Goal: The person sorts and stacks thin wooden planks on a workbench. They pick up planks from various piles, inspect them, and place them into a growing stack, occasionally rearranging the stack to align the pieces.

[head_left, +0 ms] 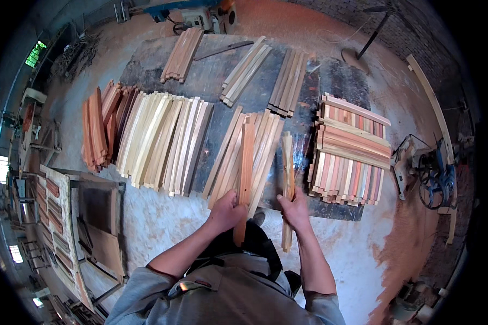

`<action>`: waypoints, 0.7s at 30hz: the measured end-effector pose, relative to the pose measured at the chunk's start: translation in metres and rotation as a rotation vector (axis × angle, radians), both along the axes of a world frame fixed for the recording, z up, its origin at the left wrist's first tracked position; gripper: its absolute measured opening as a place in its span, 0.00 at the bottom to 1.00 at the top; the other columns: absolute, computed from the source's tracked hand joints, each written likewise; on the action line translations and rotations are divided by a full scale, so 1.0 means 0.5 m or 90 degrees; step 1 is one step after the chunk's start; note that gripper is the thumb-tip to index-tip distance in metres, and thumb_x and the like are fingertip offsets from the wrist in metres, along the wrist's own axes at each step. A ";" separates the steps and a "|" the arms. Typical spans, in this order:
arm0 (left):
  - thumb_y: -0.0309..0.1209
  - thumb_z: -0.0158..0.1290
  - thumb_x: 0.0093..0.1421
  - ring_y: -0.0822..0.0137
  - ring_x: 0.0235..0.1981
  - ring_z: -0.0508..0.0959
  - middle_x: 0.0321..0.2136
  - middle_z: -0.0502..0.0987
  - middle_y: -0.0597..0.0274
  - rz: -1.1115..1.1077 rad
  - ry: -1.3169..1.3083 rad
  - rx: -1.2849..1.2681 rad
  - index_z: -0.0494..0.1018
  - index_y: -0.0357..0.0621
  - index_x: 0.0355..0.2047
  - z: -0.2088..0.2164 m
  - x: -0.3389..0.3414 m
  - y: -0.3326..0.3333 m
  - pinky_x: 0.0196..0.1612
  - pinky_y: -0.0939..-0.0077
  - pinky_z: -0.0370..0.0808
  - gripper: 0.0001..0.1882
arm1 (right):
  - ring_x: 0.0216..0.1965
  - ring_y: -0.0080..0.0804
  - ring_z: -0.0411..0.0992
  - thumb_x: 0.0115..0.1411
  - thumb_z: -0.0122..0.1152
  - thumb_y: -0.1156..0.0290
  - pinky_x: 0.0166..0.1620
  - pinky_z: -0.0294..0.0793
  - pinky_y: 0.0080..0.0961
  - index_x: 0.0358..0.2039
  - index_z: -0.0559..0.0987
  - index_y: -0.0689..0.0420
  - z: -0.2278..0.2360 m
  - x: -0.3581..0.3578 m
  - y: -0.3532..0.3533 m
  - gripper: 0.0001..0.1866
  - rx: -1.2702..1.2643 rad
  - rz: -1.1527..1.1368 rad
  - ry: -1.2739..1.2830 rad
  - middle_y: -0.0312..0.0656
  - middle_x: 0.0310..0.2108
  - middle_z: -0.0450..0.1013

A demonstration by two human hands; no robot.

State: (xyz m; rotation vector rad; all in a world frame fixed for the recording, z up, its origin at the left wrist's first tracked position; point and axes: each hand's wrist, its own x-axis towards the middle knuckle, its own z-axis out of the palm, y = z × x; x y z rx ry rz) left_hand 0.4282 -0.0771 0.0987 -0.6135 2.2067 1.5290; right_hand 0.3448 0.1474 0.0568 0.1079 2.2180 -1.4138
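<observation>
My left hand is closed round the lower part of a reddish-brown wooden strip, which points away from me over the table edge. To its right, my right hand grips a paler, yellowish wooden strip, held about parallel to the first. Beneath and behind the reddish strip lies a loose row of light brown strips on the dark tabletop. The two held strips are apart from each other. My fingers partly hide both.
Left on the table are pale strips in a wide row and reddish strips. A crosswise-layered stack stands at the right. Smaller bundles lie along the far side. Machines stand beyond, and a blue wheeled machine at far right.
</observation>
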 end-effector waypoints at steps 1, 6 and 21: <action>0.24 0.53 0.60 0.76 0.30 0.74 0.28 0.76 0.63 0.007 0.009 -0.015 0.70 0.36 0.39 -0.006 -0.005 -0.007 0.33 0.77 0.71 0.08 | 0.41 0.41 0.75 0.57 0.65 0.65 0.46 0.73 0.36 0.51 0.71 0.63 -0.020 0.002 0.000 0.25 0.041 -0.007 0.029 0.51 0.39 0.75; 0.29 0.53 0.58 0.69 0.30 0.78 0.27 0.77 0.55 0.094 0.067 0.078 0.69 0.35 0.37 -0.010 -0.022 -0.015 0.33 0.68 0.73 0.10 | 0.38 0.46 0.74 0.57 0.63 0.66 0.45 0.73 0.38 0.45 0.72 0.66 -0.091 -0.013 -0.002 0.21 0.221 -0.009 0.102 0.53 0.37 0.75; 0.29 0.53 0.63 0.70 0.33 0.79 0.37 0.78 0.57 0.112 0.051 0.442 0.70 0.35 0.49 -0.056 -0.111 -0.022 0.34 0.76 0.76 0.16 | 0.31 0.25 0.72 0.60 0.63 0.66 0.37 0.73 0.24 0.52 0.71 0.61 0.079 0.027 -0.158 0.22 -0.071 0.080 -0.061 0.43 0.30 0.72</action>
